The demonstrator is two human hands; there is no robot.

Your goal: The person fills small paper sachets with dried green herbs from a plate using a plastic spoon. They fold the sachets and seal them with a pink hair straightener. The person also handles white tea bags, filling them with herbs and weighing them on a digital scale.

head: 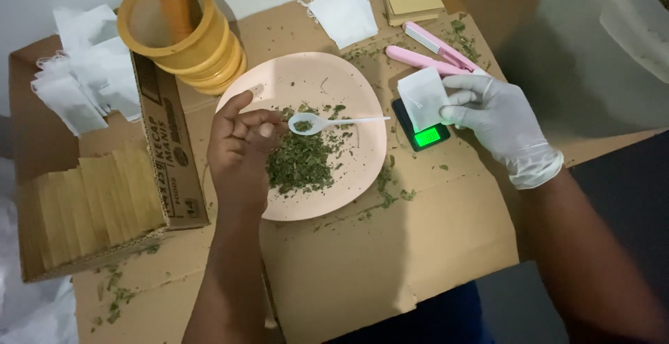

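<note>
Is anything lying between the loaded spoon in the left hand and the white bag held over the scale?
Nothing visible does. The spoon in the left hand sits over the pink plate; between it and the white bag in the gloved right hand lies only plate rim and the scale edge.

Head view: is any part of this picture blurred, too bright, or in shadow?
Head view: the plate, the spoon and both hands are fairly sharp; the white container at top right is washed out and soft; the small scale has a glowing green display with no detail visible; the left hand is darker, and the bottom right corner lies in deep shadow.
</note>
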